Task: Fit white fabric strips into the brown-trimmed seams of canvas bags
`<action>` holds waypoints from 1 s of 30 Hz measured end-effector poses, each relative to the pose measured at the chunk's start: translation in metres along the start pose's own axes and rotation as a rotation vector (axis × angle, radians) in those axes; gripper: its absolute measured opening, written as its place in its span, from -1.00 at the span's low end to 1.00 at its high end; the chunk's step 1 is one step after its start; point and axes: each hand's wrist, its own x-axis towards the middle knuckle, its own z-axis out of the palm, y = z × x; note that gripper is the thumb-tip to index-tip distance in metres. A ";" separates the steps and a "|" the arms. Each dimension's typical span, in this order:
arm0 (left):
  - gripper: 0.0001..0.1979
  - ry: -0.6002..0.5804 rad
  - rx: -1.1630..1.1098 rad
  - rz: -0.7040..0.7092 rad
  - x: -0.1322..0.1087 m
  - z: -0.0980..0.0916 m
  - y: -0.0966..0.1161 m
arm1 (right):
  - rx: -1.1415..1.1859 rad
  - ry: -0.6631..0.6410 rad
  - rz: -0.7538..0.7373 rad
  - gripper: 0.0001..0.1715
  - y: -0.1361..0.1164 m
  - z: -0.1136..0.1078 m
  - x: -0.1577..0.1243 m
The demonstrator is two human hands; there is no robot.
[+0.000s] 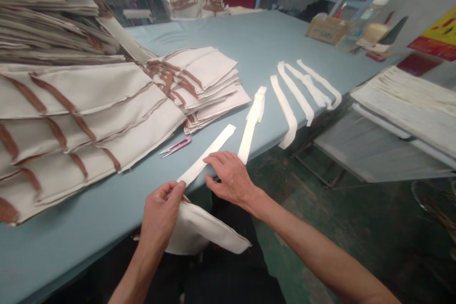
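My left hand (162, 211) pinches the near end of a long white fabric strip (210, 152) at the table's front edge, fingers closed on it. Under that hand a cream fabric piece (206, 235) hangs off the edge toward my lap. My right hand (228, 175) lies on the same strip a little farther along, fingers stretched flat and pressing it onto the light blue table (249, 42). Small pink thread snips (176, 146) lie just beyond the strip, to the left.
Stacks of cream bags with brown straps (81, 118) cover the table's left side, with a smaller pile (203, 80) behind the snips. Several more white strips (299, 90) lie to the right near the edge. A cardboard box (326, 28) sits far right; a rack with folded fabric (409, 104) stands beside the table.
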 end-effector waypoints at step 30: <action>-0.62 0.145 0.710 0.695 -0.013 0.000 -0.052 | -0.270 -0.491 0.042 -0.79 -0.039 -0.022 0.037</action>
